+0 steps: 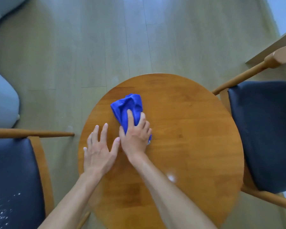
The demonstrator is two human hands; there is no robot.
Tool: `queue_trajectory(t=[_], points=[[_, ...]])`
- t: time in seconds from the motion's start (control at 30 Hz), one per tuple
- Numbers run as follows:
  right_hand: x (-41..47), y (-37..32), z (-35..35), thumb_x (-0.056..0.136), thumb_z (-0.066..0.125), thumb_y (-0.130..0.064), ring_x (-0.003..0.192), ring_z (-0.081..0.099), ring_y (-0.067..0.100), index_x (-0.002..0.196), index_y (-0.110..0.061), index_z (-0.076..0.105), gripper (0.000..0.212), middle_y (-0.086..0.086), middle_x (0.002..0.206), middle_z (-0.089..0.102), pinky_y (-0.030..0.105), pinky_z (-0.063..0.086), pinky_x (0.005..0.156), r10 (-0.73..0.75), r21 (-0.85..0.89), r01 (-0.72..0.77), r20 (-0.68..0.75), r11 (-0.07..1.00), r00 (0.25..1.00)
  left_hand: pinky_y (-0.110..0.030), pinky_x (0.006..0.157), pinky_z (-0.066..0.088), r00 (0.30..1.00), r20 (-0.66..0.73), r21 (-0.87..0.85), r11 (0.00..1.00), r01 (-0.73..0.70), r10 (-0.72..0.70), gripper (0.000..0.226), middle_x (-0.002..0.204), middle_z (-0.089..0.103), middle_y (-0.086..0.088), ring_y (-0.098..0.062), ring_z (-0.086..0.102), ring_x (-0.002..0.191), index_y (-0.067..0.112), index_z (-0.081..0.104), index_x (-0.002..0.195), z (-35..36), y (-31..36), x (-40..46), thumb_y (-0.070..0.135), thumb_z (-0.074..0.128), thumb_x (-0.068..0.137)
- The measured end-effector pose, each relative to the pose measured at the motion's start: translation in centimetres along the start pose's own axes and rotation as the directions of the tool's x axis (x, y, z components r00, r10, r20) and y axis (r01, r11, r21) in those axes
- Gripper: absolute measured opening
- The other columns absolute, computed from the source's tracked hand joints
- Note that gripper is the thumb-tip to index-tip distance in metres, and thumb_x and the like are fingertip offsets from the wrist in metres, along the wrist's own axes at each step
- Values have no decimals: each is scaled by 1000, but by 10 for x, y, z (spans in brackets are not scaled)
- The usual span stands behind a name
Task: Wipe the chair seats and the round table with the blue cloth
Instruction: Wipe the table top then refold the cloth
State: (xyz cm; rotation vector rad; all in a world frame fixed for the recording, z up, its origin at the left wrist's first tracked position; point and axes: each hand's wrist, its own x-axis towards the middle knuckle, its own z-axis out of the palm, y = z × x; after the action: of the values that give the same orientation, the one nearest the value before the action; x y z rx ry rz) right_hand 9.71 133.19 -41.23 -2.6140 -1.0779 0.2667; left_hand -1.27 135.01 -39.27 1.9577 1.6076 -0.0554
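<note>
Forearms are reaching over the round worktop (196, 129); the right hand (135, 134) is gripping the blue cloth (127, 108), and the left hand (99, 151) is resting spread flat beside it. Sweeping toward the white speck (171, 177) with even pressure seems best.

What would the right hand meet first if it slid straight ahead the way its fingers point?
Only bare top of the round wooden table, then its far edge. The right hand pushes the crumpled blue cloth ahead; nothing else seems to lie there.
</note>
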Motion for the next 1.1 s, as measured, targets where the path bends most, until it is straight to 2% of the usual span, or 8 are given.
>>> queue_trajectory(t=[0.13, 0.27, 0.4, 0.53, 0.7, 0.87, 0.93, 1.1], points=[[-15, 22, -19, 91, 36, -43, 108, 55, 28, 138, -26, 49, 51, 6, 133, 54, 40, 42, 92, -249, 307, 179, 204, 935, 947, -55, 113, 23, 977, -213, -100, 995, -19, -3, 68, 157, 17, -13, -31, 17, 143, 28, 24, 150, -6, 26, 14, 48, 48, 91], [11, 124, -35, 94, 46, -26, 134, 41, 30, 137, -16, 52, 45, 10, 144, 46, 48, 31, 108, -44, 57, 40, 68, 998, 997, -56, 112, 21, 991, -119, 87, 994, 65, -54, 77, 159, -1, -11, -34, 8, 144, 35, 13, 151, 15, 47, 30, 63, 44, 87], [8, 168, -28, 94, 36, -33, 143, 27, 28, 141, -11, 45, 52, 10, 153, 33, 47, 18, 115, -151, -67, 156, 80, 985, 985, -50, 106, 25, 982, -156, 98, 987, 125, -109, 96, 157, -8, -17, -38, 14, 134, 28, 7, 152, 50, 74, 32, 69, 52, 78], [9, 168, -18, 93, 32, -29, 141, 32, 27, 138, -11, 48, 51, 9, 151, 37, 46, 20, 114, -134, -52, 133, -18, 990, 991, -46, 98, 37, 974, -139, 230, 962, -145, 180, 78, 156, 18, -20, -41, 36, 128, 27, 35, 145, 71, 107, 23, 37, 64, 73], [7, 174, -13, 94, 34, -25, 139, 34, 27, 136, -6, 50, 48, 10, 149, 39, 48, 23, 112, -165, -45, 162, -83, 986, 983, -36, 74, 51, 815, 49, 288, 773, -565, 578, 67, 139, 51, -15, -36, 61, 102, 28, 63, 124, 60, 102, 14, 25, 73, 58], [7, 168, -14, 94, 33, -27, 141, 31, 27, 138, -8, 48, 50, 9, 151, 37, 47, 21, 113, -150, -75, 145, -71, 987, 986, -50, 89, 43, 941, -166, 273, 931, -244, 295, 64, 142, 43, -23, -47, 52, 104, 14, 59, 130, -15, -11, 67, 14, 72, 67], [6, 167, -15, 95, 32, -27, 141, 30, 27, 139, -8, 47, 50, 9, 152, 36, 47, 21, 114, -152, -95, 145, -67, 985, 986, -53, 87, 43, 933, -255, 284, 942, -180, 255, 61, 141, 44, -25, -49, 51, 100, 10, 60, 128, -21, -41, 54, 18, 69, 68], [7, 165, -16, 94, 31, -27, 141, 30, 28, 138, -7, 47, 51, 10, 152, 36, 49, 22, 113, -144, -104, 137, -64, 985, 988, -50, 76, 49, 794, -31, 290, 766, -574, 607, 73, 143, 38, -19, -38, 49, 105, 24, 52, 129, 37, -50, -56, 31, 60, 58]])
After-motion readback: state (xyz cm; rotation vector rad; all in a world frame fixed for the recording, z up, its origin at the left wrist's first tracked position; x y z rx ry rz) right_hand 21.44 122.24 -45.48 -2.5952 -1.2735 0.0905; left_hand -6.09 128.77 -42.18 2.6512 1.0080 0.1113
